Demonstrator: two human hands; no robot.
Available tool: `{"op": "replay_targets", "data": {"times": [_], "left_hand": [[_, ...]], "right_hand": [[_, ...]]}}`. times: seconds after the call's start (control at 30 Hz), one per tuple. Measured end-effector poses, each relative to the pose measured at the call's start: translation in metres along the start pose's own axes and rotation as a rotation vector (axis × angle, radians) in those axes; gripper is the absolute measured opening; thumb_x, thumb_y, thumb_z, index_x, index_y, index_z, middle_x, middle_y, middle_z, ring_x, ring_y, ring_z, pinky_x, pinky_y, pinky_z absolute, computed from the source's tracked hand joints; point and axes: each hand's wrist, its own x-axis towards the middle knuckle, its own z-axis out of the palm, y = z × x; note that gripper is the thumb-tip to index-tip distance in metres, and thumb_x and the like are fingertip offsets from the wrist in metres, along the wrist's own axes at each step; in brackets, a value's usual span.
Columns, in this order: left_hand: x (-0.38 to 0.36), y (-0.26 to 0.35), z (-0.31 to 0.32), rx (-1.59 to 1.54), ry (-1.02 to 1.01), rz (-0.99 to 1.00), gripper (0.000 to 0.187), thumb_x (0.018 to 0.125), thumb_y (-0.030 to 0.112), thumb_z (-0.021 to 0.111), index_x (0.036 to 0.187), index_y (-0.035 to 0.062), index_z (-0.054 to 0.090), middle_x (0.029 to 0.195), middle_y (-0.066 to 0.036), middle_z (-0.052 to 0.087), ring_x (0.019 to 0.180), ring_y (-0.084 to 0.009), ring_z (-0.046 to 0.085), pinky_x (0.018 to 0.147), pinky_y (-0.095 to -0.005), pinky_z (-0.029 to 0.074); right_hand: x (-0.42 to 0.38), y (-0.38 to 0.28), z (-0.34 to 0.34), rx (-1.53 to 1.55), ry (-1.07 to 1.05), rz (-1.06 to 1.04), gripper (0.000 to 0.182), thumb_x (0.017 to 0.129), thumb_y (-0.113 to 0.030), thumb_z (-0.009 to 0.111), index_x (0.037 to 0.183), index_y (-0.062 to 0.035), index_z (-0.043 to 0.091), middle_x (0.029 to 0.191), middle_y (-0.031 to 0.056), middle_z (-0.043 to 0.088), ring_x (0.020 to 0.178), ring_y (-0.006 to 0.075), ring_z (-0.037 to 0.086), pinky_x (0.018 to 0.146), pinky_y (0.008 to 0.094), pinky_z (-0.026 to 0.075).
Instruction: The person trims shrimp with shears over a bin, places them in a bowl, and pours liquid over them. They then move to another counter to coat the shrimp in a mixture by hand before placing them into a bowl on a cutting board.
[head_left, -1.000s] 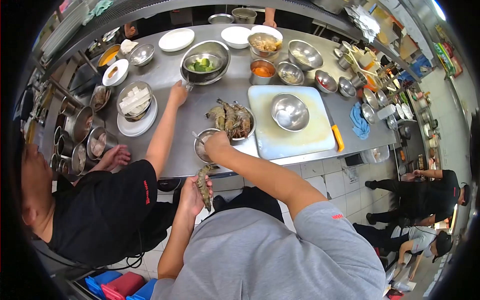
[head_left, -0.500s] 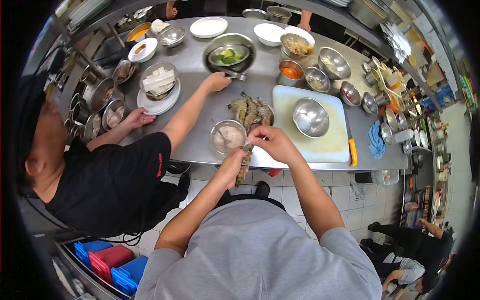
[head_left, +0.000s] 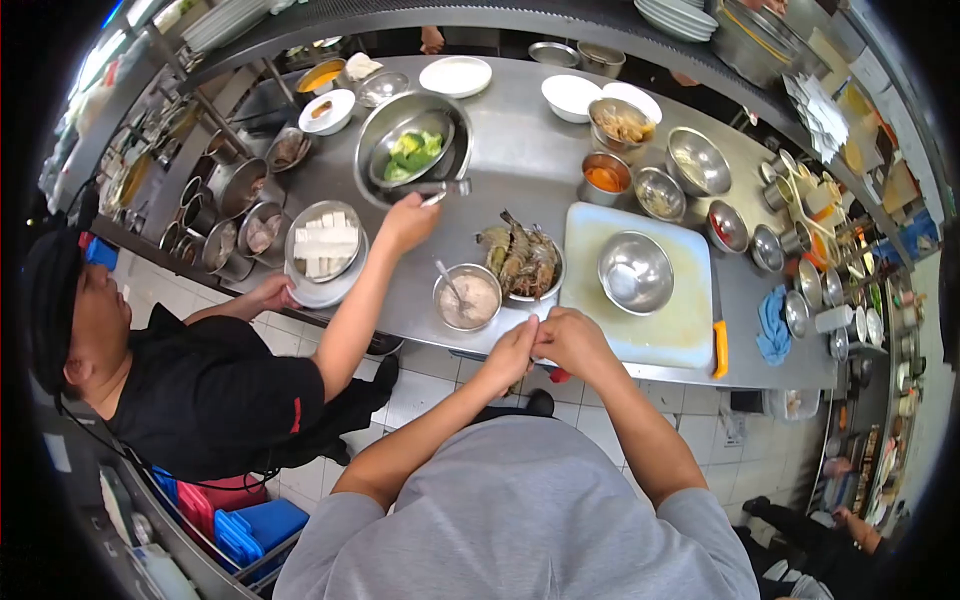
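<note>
My left hand (head_left: 510, 354) is closed around a prawn, mostly hidden by my fingers, with a dark bit of it showing below. My right hand (head_left: 573, 342) is closed in a pinch against the left fingertips; what it pinches is hidden. Both hands are just off the table's front edge. Beyond them, several whole raw prawns (head_left: 520, 258) lie in a metal bowl (head_left: 549, 286). Left of that stands a bowl of pale pinkish paste (head_left: 474, 300) with a spoon (head_left: 450, 284) in it. An empty steel bowl (head_left: 636, 272) rests on a white cutting board (head_left: 600, 335).
At left a co-worker (head_left: 210, 375) holds tongs (head_left: 440, 190) near a broccoli bowl (head_left: 412, 152) and touches a plate (head_left: 322, 292) under a bowl of white blocks (head_left: 326, 245). A yellow-handled knife (head_left: 720, 350) lies beside the board. A blue cloth (head_left: 773, 326) and several ingredient bowls are at right.
My view has shifted, and my hands have turned so the prawn is now mostly hidden. The co-worker's hand with the tongs has moved left, and the broccoli bowl sits tilted further left.
</note>
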Motion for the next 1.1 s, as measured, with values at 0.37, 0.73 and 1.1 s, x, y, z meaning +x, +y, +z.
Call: {"op": "replay_targets", "data": {"times": [0.37, 0.73, 1.1], "left_hand": [[0.013, 0.005, 0.016, 0.08, -0.053, 0.017, 0.058, 0.104, 0.055, 0.043, 0.126, 0.0047, 0.061, 0.086, 0.0, 0.061, 0.067, -0.0073, 0.049, 0.056, -0.0233, 0.042], [0.144, 0.066, 0.142, 0.575, 0.033, 0.415, 0.054, 0.093, 0.021, 0.058, 0.14, -0.0032, 0.048, 0.121, -0.027, 0.062, 0.112, -0.0369, 0.061, 0.1, -0.0392, 0.046], [0.157, 0.067, -0.073, 1.064, 0.559, 0.113, 0.057, 0.083, 0.025, 0.071, 0.132, 0.0001, 0.055, 0.119, -0.027, 0.065, 0.114, -0.0403, 0.062, 0.098, -0.048, 0.05]], "right_hand": [[-0.007, 0.047, -0.026, 0.02, 0.077, 0.128, 0.027, 0.071, -0.031, 0.082, 0.075, -0.0056, 0.072, 0.084, 0.0136, 0.067, 0.089, 0.0336, 0.066, 0.076, 0.0446, 0.052], [-0.091, 0.106, -0.091, 0.525, 0.493, 0.428, 0.021, 0.083, -0.013, 0.079, 0.08, 0.0008, 0.065, 0.07, -0.001, 0.059, 0.066, 0.0069, 0.049, 0.06, 0.024, 0.042], [-0.139, 0.108, -0.052, 0.527, 0.312, 0.443, 0.018, 0.084, -0.015, 0.078, 0.083, -0.0007, 0.067, 0.074, 0.0011, 0.064, 0.07, 0.0084, 0.055, 0.065, 0.0262, 0.047]]}}
